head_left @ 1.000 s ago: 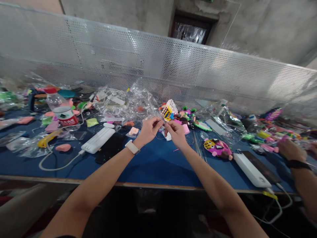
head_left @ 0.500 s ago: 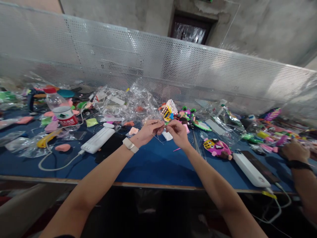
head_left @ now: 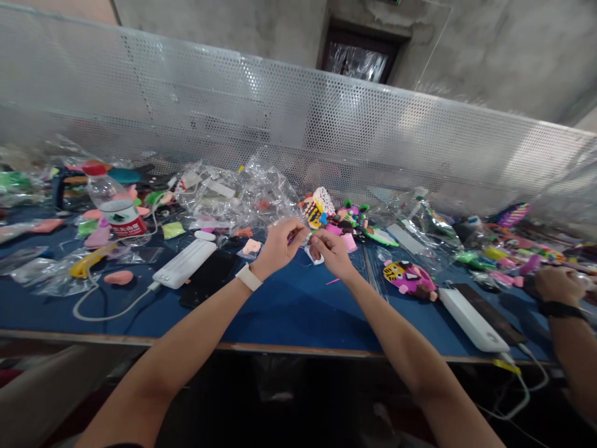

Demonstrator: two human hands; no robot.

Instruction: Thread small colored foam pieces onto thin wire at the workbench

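My left hand [head_left: 278, 244] and my right hand [head_left: 330, 250] meet above the blue table [head_left: 289, 311], fingertips pinched together. Between them sits something tiny, too small to name, with a hint of pink at the left fingertips. A pale watch band wraps my left wrist. Just behind the hands lie colourful clay figures [head_left: 319, 208] and a heap of clear plastic bags [head_left: 233, 196]. A small white piece [head_left: 313, 256] rests on the table under my right hand.
A white power bank [head_left: 185, 263] and a dark phone [head_left: 208, 280] lie to the left, a red-capped bottle [head_left: 115, 205] further left. A pink tiger figure [head_left: 410, 278] and another power bank [head_left: 473, 320] lie right. Another person's hand [head_left: 557, 286] works at far right. A perforated metal screen [head_left: 298, 124] backs the table.
Both hands stayed together, with small finger movements. A thin thread-like strand seen hanging below the left hand half a second ago no longer shows. The other person's hand shifted slightly.
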